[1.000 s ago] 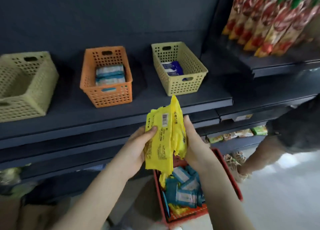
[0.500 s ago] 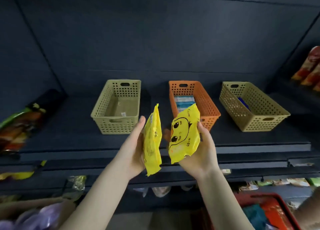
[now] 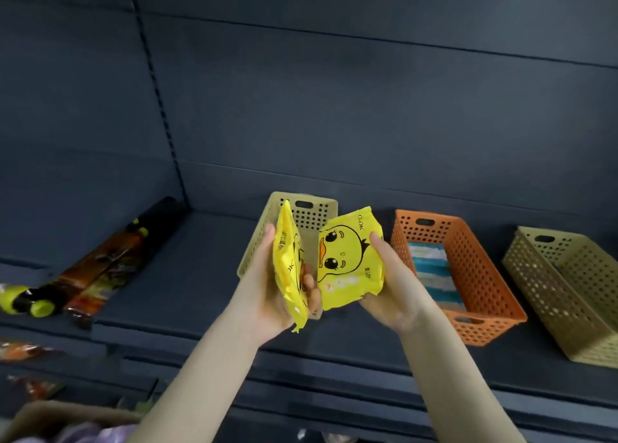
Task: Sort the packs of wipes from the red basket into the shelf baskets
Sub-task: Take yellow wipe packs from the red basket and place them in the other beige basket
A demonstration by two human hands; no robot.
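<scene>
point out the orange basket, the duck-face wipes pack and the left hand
orange basket (image 3: 478, 330), head view, on its front wall
duck-face wipes pack (image 3: 347, 258), head view, on the printed duck face
left hand (image 3: 267, 285), head view, on the middle of the hand

Dark blue-grey shelving (image 3: 187, 275), slotted upright (image 3: 155, 85)
</scene>
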